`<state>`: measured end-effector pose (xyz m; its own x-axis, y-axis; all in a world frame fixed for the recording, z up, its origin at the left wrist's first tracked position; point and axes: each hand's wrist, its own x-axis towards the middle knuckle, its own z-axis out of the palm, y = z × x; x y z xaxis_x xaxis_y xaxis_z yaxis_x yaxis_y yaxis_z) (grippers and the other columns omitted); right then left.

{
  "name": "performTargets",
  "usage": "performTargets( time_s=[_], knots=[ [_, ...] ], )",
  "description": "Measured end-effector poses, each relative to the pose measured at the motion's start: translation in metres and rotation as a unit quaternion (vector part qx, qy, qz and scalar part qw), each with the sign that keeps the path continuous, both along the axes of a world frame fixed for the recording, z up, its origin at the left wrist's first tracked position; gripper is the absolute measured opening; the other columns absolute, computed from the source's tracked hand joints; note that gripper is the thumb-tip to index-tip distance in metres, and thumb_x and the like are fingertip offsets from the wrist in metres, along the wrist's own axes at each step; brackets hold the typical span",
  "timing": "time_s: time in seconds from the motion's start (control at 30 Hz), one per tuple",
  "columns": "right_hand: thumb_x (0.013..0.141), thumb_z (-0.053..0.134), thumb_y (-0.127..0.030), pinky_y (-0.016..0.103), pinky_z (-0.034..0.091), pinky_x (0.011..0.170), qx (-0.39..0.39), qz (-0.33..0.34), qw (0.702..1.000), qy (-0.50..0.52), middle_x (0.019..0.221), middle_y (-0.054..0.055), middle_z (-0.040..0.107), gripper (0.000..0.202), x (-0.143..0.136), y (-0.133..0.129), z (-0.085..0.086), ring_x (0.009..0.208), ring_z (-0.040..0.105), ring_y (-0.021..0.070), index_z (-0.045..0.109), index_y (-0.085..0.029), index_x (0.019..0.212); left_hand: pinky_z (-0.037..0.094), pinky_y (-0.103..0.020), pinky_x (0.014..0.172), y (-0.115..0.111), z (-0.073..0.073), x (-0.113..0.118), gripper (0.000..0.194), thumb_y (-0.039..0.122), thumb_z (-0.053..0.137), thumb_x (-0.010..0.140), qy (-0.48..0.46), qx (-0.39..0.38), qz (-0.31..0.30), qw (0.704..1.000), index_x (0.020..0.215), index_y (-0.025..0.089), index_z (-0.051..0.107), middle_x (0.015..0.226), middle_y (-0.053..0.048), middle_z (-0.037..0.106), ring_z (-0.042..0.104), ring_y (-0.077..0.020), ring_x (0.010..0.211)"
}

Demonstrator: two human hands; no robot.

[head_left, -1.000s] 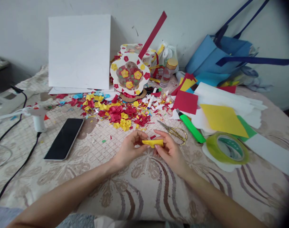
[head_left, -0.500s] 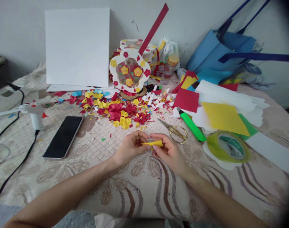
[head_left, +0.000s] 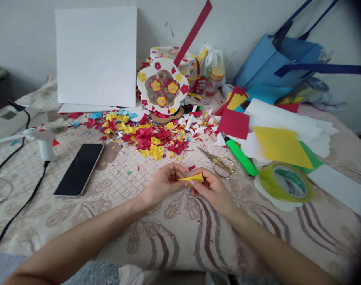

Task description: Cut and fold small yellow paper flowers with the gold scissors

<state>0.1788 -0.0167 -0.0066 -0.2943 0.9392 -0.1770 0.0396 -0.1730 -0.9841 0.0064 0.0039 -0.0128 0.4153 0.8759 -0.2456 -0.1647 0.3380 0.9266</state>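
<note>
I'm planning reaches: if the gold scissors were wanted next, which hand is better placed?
Probably the right hand: it is nearer the gold scissors, while the left hand is farther. Both hold yellow paper.

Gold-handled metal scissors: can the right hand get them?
Probably yes: the gold-handled metal scissors lie just beyond the right hand, nothing on top, though it's busy holding small yellow paper.

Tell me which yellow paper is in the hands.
The small yellow piece pinched between left hand and right hand; the large yellow sheet lies unheld behind the tape roll.
</note>
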Motion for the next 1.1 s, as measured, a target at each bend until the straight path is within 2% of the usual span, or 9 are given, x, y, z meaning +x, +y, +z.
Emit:
performTargets(
  time_s=[0.37,0.63,0.77,0.93,1.1],
  knots=[
    [0.081,0.061,-0.035,0.022,0.043,0.050,-0.022,0.001,1.000,0.007,0.064,-0.003,0.059,0.017,-0.0022,0.0014,-0.0024,0.057,0.057,0.0116,0.054,-0.020,0.085,0.038,-0.021,0.055,0.0012,-0.0012,0.0004,0.046,0.029,0.080,0.061,0.009,0.006,0.006,1.000,0.095,0.013,0.053,0.063,0.005,0.057,0.053,-0.0071,0.055],
    [0.083,0.059,-0.034,0.020,0.038,0.047,-0.031,0.001,0.999,-0.027,0.060,-0.003,0.059,0.016,-0.0052,0.0025,-0.0036,0.052,0.052,0.0093,0.053,-0.019,0.081,0.041,-0.022,0.057,-0.0043,-0.0015,0.0022,0.039,0.027,0.075,0.068,0.056,0.075,0.025,0.995,0.098,0.014,0.053,0.066,0.004,0.057,0.055,-0.0086,0.060],
    [0.085,0.056,-0.033,0.020,0.038,0.048,-0.004,0.002,0.999,-0.041,0.062,-0.003,0.059,0.015,-0.0056,0.0016,-0.0040,0.053,0.052,0.0094,0.053,-0.019,0.082,0.043,-0.022,0.060,-0.0061,-0.0019,0.0023,0.036,0.026,0.073,0.070,0.075,0.095,0.035,0.992,0.098,0.014,0.054,0.067,0.003,0.057,0.055,-0.0088,0.062],
    [0.087,0.054,-0.031,0.022,0.043,0.056,0.096,-0.032,0.992,-0.081,0.072,-0.001,0.056,0.014,-0.0044,-0.0011,-0.0035,0.063,0.056,0.0112,0.053,-0.019,0.080,0.047,-0.026,0.069,-0.0048,-0.0002,0.0011,0.037,0.027,0.077,0.064,0.028,0.048,0.022,0.998,0.091,0.012,0.056,0.079,-0.002,0.062,0.060,-0.0122,0.072],
    [0.088,0.052,-0.030,0.022,0.042,0.056,0.140,-0.050,0.983,-0.110,0.073,-0.001,0.055,0.012,-0.0012,-0.0020,-0.0038,0.064,0.054,0.0117,0.053,-0.019,0.082,0.047,-0.024,0.067,-0.0032,0.0030,0.0001,0.026,0.029,0.075,0.067,0.026,0.017,-0.003,1.000,0.076,0.010,0.059,0.074,-0.003,0.064,0.060,-0.0114,0.070]
  ],
)
